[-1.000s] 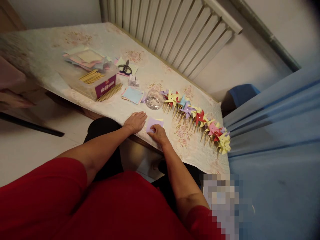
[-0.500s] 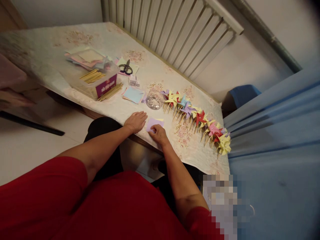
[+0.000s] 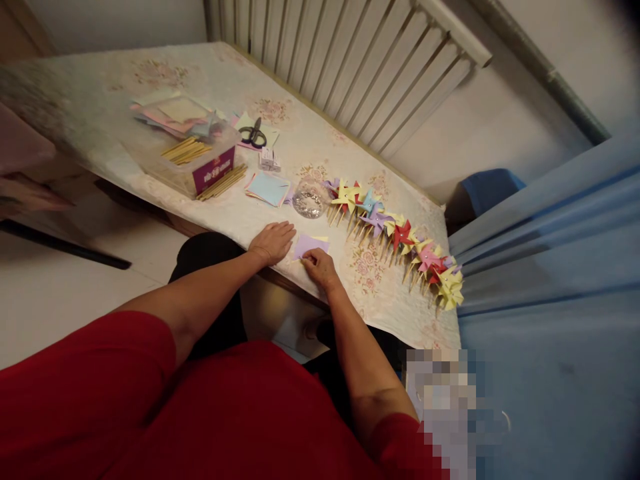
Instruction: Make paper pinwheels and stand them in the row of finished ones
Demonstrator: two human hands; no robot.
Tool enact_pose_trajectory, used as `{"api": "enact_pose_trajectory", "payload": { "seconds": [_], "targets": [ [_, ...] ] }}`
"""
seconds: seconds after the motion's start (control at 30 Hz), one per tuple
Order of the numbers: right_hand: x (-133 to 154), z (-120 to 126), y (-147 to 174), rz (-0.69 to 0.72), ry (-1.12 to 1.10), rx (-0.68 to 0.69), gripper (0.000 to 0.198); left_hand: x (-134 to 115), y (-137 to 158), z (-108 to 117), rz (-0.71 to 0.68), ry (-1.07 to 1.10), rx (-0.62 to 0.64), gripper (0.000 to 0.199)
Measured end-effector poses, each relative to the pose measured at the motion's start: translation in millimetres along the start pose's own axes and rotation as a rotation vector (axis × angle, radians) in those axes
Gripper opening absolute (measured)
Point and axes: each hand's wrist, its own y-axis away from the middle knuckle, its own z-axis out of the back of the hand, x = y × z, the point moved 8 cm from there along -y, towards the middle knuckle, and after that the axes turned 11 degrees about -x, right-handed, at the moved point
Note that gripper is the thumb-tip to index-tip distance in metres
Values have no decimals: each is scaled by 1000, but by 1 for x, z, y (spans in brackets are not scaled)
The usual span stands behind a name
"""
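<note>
My left hand point(image 3: 274, 243) lies flat on the tablecloth with its fingers stretched out, just left of a small stack of coloured paper. On top of that stack is a purple paper square point(image 3: 311, 245), and a yellow edge shows beneath it. The fingertips of my right hand point(image 3: 321, 268) are pinched together at the purple square's near edge. Beyond my hands are a blue-topped pile of paper squares point(image 3: 269, 189) and a clear round dish point(image 3: 309, 201) of small shiny pieces.
Finished paper pinwheels point(image 3: 401, 233) on sticks line the table's right side. At the left stands a clear plastic box point(image 3: 165, 175) with wooden sticks, more sticks point(image 3: 223, 182) beside it. Black scissors point(image 3: 254, 135) lie farther back. A radiator point(image 3: 320, 67) runs behind the table point(image 3: 80, 127).
My right hand has shifted slightly along the purple paper's near edge, and more of the paper shows. My left hand stays flat in place.
</note>
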Motion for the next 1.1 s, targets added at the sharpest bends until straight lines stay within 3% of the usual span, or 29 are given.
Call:
{"api": "enact_pose_trajectory", "payload": {
  "seconds": [1.1],
  "targets": [
    [-11,-1,3,-61,-115,10,16,0,0,-2,-6,-19,4,48]
  ]
}}
